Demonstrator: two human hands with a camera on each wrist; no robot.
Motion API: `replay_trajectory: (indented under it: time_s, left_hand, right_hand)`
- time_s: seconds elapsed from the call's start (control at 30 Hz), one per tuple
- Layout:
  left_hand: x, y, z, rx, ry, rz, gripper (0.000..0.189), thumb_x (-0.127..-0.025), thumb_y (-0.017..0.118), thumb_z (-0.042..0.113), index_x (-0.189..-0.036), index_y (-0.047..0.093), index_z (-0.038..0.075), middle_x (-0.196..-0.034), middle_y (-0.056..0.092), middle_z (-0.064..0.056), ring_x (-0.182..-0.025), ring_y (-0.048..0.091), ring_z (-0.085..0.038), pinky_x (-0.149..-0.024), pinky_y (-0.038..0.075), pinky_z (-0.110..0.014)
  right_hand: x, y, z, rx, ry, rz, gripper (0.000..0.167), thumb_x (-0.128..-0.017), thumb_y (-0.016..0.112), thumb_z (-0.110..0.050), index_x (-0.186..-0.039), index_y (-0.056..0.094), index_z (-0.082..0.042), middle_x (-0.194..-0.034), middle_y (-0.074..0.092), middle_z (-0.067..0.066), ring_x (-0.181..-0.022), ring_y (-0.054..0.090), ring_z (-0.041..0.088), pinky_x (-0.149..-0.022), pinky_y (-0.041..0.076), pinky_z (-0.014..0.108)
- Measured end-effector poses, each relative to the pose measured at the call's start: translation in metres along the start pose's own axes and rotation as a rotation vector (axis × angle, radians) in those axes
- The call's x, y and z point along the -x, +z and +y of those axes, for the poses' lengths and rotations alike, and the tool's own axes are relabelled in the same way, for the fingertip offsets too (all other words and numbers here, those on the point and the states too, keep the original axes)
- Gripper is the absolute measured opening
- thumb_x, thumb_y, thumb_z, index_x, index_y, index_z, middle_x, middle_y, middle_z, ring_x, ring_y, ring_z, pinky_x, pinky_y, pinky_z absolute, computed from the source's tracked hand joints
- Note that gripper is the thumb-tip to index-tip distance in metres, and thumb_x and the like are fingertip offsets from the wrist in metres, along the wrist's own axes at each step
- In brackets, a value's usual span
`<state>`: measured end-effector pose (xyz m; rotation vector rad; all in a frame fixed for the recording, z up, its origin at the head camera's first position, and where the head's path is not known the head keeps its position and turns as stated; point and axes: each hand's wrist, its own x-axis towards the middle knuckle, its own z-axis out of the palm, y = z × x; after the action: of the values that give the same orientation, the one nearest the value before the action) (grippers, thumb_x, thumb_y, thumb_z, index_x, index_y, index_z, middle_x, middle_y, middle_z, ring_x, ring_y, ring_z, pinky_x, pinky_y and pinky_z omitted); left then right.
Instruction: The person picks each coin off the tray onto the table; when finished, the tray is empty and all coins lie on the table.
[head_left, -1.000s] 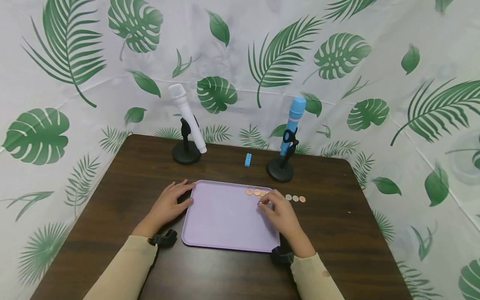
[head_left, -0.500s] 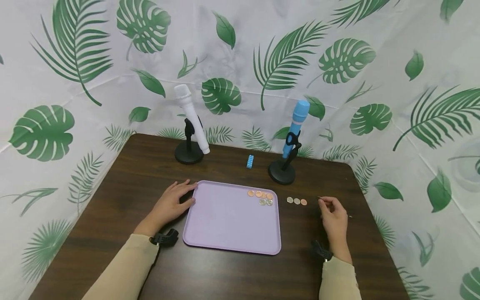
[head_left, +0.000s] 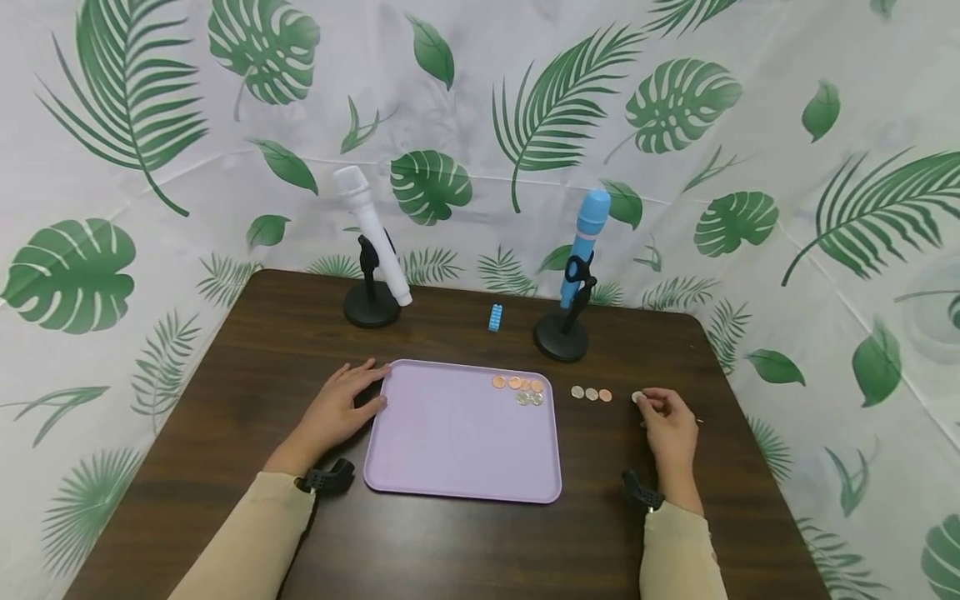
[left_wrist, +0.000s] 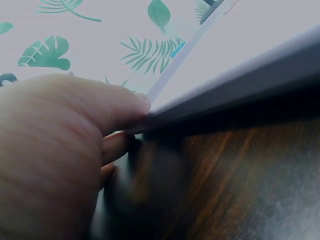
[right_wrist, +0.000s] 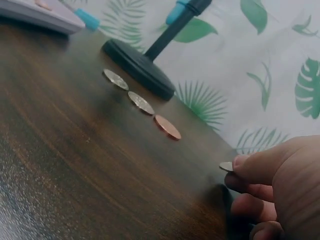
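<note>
Against the left rim of the pale purple rectangular tray, I see the left hand resting, fingers loosely apart. Beyond the tray stand a slim white microphone, a small blue studded block and a blue microphone. In the tray's far-right corner lie four round copper-coloured coins and two silver-coloured ones. Right of the tray, a row of two silver-coloured coins and one copper-coloured coin runs across the dark wood-grained surface. Farthest right of the tray, the right hand pinches a round silver-coloured metal coin, thumb against finger. That round coin, with no long axis, sits on the hand's tray-facing side, roughly in line with the row yet apart from its copper end; the left hand is well away. Whether it touches the surface, I cannot tell.
</note>
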<state>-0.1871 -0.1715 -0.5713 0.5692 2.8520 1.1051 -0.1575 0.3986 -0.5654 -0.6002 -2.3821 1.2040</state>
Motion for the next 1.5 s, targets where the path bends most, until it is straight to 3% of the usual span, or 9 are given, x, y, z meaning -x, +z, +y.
replay_trajectory:
  time_s: [0.2, 0.37, 0.53, 1.0, 1.27, 1.37, 1.5]
  left_hand:
    - [0.002, -0.001, 0.000, -0.003, -0.012, 0.002, 0.061, -0.104, 0.073, 0.031, -0.161, 0.056, 0.018, -0.166, 0.056, -0.011, -0.163, 0.040, -0.037, -0.137, 0.016, -0.066]
    - [0.000, -0.003, 0.001, -0.002, -0.011, 0.000, 0.061, -0.104, 0.072, 0.031, -0.161, 0.056, 0.017, -0.166, 0.055, -0.012, -0.163, 0.039, -0.037, -0.137, 0.016, -0.067]
    - [-0.001, -0.003, 0.001, -0.004, -0.007, -0.004, 0.061, -0.104, 0.072, 0.031, -0.161, 0.055, 0.017, -0.166, 0.055, -0.012, -0.163, 0.039, -0.037, -0.137, 0.016, -0.066]
    - [0.000, -0.001, 0.000, 0.006, -0.021, -0.013, 0.061, -0.105, 0.072, 0.032, -0.162, 0.054, 0.019, -0.167, 0.055, -0.010, -0.164, 0.038, -0.036, -0.138, 0.014, -0.065]
    - [0.000, -0.001, -0.001, 0.009, -0.008, -0.011, 0.061, -0.105, 0.072, 0.031, -0.162, 0.055, 0.018, -0.167, 0.055, -0.009, -0.164, 0.039, -0.035, -0.138, 0.015, -0.064]
    - [0.000, -0.002, -0.002, 0.005, -0.008, -0.016, 0.060, -0.105, 0.071, 0.032, -0.162, 0.055, 0.018, -0.167, 0.055, -0.009, -0.164, 0.038, -0.035, -0.138, 0.015, -0.065]
    - [0.001, -0.003, -0.002, 0.008, -0.015, -0.012, 0.061, -0.104, 0.072, 0.031, -0.161, 0.055, 0.018, -0.167, 0.055, -0.010, -0.164, 0.038, -0.036, -0.137, 0.014, -0.066]
  right_hand:
    - [-0.001, 0.003, -0.003, 0.077, 0.013, -0.055, 0.027, -0.102, 0.079, -0.031, -0.120, 0.080, -0.011, -0.107, 0.082, 0.012, -0.069, 0.064, 0.006, -0.060, 0.051, 0.015]
    - [-0.001, 0.007, -0.002, 0.229, -0.085, -0.106, 0.023, -0.103, 0.078, -0.026, -0.122, 0.081, -0.013, -0.114, 0.080, 0.013, -0.083, 0.062, 0.020, -0.067, 0.045, 0.025]
    - [0.002, 0.009, -0.008, 0.333, -0.170, -0.121, 0.016, -0.101, 0.080, -0.024, -0.114, 0.081, -0.013, -0.110, 0.073, 0.012, -0.088, 0.062, 0.029, -0.074, 0.044, 0.037]
    - [0.006, 0.009, -0.009, 0.359, -0.164, -0.129, 0.016, -0.103, 0.077, -0.026, -0.111, 0.082, -0.013, -0.113, 0.072, 0.014, -0.102, 0.068, 0.035, -0.084, 0.049, 0.047]
    - [0.004, 0.010, -0.007, 0.199, -0.035, -0.059, 0.024, -0.108, 0.068, -0.029, -0.123, 0.072, -0.012, -0.108, 0.072, 0.011, -0.080, 0.056, 0.019, -0.071, 0.041, 0.029]
    - [0.005, 0.012, -0.007, 0.126, -0.045, -0.016, 0.022, -0.109, 0.067, -0.027, -0.120, 0.073, -0.009, -0.101, 0.070, 0.006, -0.078, 0.053, 0.010, -0.067, 0.040, 0.022]
    - [0.010, 0.019, -0.018, -0.090, -0.089, -0.023, 0.024, -0.109, 0.070, -0.026, -0.116, 0.077, -0.004, -0.096, 0.068, -0.005, -0.079, 0.054, 0.006, -0.067, 0.043, 0.016]
